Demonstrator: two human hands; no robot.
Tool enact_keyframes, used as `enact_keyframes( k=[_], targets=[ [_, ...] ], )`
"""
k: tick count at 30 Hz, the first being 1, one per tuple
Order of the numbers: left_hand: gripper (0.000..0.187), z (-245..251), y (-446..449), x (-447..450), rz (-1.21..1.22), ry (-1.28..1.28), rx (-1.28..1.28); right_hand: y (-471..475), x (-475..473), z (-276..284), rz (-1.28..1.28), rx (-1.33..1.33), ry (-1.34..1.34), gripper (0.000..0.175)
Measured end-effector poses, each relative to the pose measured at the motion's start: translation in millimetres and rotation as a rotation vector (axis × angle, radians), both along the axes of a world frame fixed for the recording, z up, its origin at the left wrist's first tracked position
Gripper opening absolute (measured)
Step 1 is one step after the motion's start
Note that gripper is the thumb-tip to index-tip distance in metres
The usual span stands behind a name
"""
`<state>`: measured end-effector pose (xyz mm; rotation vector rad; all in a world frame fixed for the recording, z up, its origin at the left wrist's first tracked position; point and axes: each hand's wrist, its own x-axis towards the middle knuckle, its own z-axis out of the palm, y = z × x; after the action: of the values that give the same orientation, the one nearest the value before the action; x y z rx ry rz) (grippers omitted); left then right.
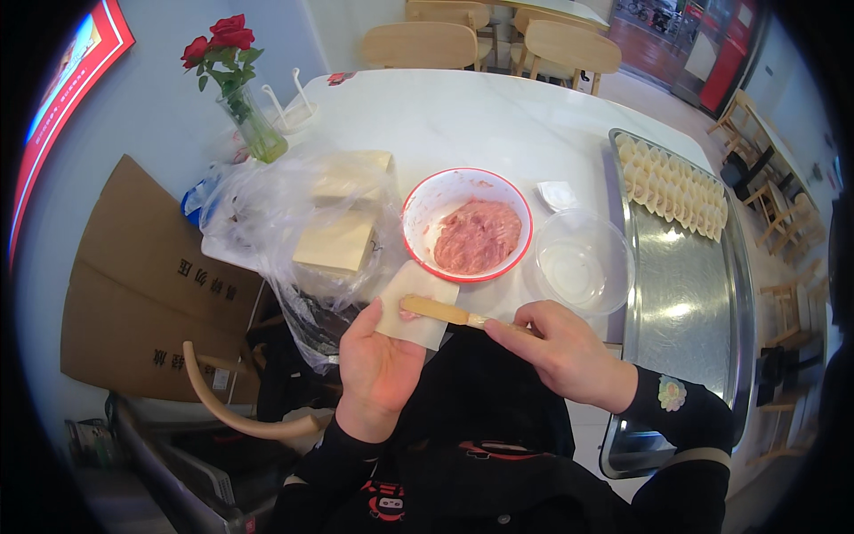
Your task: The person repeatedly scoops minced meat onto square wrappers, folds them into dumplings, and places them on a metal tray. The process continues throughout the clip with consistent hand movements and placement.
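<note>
On the palm and fingers of my left hand (pixel 381 374) lies a square dough wrapper (pixel 417 330), with a small dab of minced meat (pixel 408 311) on it. My right hand (pixel 567 352) grips a flat wooden spatula (pixel 437 311), whose tip rests on that meat. Just beyond the wrapper stands a white bowl with a red rim (pixel 527 233), partly filled with pink minced meat (pixel 478 237). Stacks of wrappers (pixel 333 241) sit in a clear plastic bag left of the bowl. Rows of filled, folded dumplings (pixel 670 187) occupy the far end of a metal tray (pixel 680 307) at right.
A clear plastic bowl (pixel 580 263) and a small white folded item (pixel 558 195) are right of the meat bowl. A glass vase with red roses (pixel 257 130) stands at the table's back left. Cardboard (pixel 153 287) and a curved wooden chair part (pixel 233 417) are at left.
</note>
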<state>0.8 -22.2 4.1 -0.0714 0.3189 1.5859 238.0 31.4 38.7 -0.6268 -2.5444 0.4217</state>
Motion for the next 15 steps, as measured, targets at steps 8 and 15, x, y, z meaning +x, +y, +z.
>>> enact_keyframes(
  k=[8, 15],
  targets=[
    [0.049, 14, -7, -11, 0.020, -0.020, 0.170, 27, 10, 23, -0.158, 0.133, 0.112, 0.045],
    [0.051, 32, 6, 0, -0.030, 0.133, 0.144, 40, -23, 23, -0.046, 0.325, 0.089, 0.042]
  ],
)
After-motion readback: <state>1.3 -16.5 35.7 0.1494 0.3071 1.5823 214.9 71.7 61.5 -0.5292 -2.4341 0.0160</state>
